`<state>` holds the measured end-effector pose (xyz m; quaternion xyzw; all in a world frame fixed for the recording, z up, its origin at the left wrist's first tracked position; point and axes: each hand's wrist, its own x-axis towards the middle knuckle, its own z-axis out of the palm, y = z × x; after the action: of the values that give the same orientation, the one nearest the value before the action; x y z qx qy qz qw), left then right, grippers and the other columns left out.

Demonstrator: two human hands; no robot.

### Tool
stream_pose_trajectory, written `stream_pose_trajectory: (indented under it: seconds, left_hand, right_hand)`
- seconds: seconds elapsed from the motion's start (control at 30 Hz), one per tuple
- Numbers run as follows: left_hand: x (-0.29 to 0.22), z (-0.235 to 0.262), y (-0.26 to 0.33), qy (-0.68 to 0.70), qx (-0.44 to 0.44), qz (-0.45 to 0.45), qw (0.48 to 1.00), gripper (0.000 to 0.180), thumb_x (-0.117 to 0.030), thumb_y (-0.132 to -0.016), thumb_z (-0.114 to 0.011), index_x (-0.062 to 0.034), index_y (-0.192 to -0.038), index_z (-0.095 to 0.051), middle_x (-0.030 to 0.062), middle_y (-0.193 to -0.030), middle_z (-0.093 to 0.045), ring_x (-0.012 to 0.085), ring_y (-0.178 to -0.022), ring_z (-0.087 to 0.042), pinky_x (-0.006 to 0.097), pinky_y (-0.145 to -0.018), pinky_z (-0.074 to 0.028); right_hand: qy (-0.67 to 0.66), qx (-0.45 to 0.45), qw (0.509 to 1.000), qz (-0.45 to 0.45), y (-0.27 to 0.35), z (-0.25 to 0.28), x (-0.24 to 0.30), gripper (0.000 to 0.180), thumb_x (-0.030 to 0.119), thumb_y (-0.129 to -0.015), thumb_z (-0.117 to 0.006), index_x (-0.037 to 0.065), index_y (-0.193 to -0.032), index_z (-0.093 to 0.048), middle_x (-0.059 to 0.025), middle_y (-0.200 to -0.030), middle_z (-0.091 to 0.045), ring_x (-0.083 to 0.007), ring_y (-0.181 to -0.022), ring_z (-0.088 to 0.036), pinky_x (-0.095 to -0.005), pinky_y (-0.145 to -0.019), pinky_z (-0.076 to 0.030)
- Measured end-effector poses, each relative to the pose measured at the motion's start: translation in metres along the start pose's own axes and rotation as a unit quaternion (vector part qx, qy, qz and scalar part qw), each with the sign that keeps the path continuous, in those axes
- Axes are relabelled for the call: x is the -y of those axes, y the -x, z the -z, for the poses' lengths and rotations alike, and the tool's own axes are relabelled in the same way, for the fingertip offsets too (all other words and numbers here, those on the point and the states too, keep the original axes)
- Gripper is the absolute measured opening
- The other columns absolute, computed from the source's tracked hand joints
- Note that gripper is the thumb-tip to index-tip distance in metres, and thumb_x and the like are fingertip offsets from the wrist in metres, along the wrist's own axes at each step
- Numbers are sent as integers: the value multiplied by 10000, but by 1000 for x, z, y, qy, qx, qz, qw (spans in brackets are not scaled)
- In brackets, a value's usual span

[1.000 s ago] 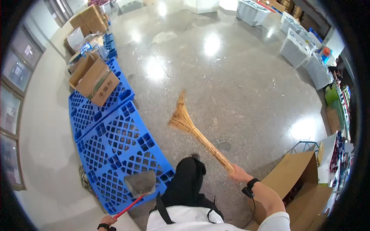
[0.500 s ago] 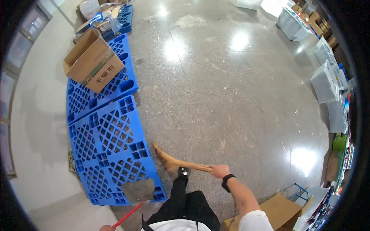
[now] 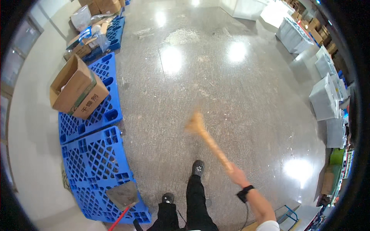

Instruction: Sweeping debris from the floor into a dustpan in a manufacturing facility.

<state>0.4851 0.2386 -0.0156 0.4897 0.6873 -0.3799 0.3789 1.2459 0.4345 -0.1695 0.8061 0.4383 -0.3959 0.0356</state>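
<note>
Head camera, looking straight down at a person standing on a shiny grey speckled floor [image 3: 246, 96]. The right hand [image 3: 237, 178] is closed around the handle of a straw broom [image 3: 206, 136], which is blurred. From that hand the broom slants up and to the left, its fanned bristle head over the floor ahead of the person's black shoes [image 3: 197, 168]. A black wristband [image 3: 245, 193] sits on the right wrist just behind the hand.

The left hand is out of view below the lower edge. Left of the broom, near that lower edge, a dustpan [image 3: 122, 195] with a grey metal scoop and a red handle lies over the corner of a blue plastic pallet [image 3: 92, 169]; the handle runs down out of the picture, so whether the left hand grips it cannot be told.

Further left of the broom, beyond that pallet, a second blue pallet [image 3: 98, 111] carries an open brown cardboard box [image 3: 77, 90]. Further off past it, near the top left, more boxes and a clear plastic bag [image 3: 81, 17] rest on another blue pallet.

Well to the right of the broom, pale grey storage crates [image 3: 323, 98] line the floor's right edge. Near the lower right, beside the person's right forearm, the corner of a blue metal frame [image 3: 289, 215] shows.
</note>
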Motion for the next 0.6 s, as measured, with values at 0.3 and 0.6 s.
stream_pose_trajectory:
  seconds: [0.3,0.6]
  left_hand:
    - [-153,110,-6,-26,77,134,988,506,-486,-839,-407,-38,-906,-635,214,-864,-631,381,-832,-600,465,-756,-471]
    - [-227,157,-45,-20,18,141,990,547,-530,-805,-451,-24,-783,-657,209,-798,-635,383,-798,-614,467,-697,-490]
  right_hand:
    - [7,123,986,115,-171,5,106,444,403,-811,-483,321,-1243,-416,-156,-871,-633,-363,-816,-602,-465,-686,-469]
    - [-162,-92,977,-103,-172,161,-87,463,252,-833,-503,164,-1278,-411,-100,-668,-548,-187,-488,-537,-318,-450,-460]
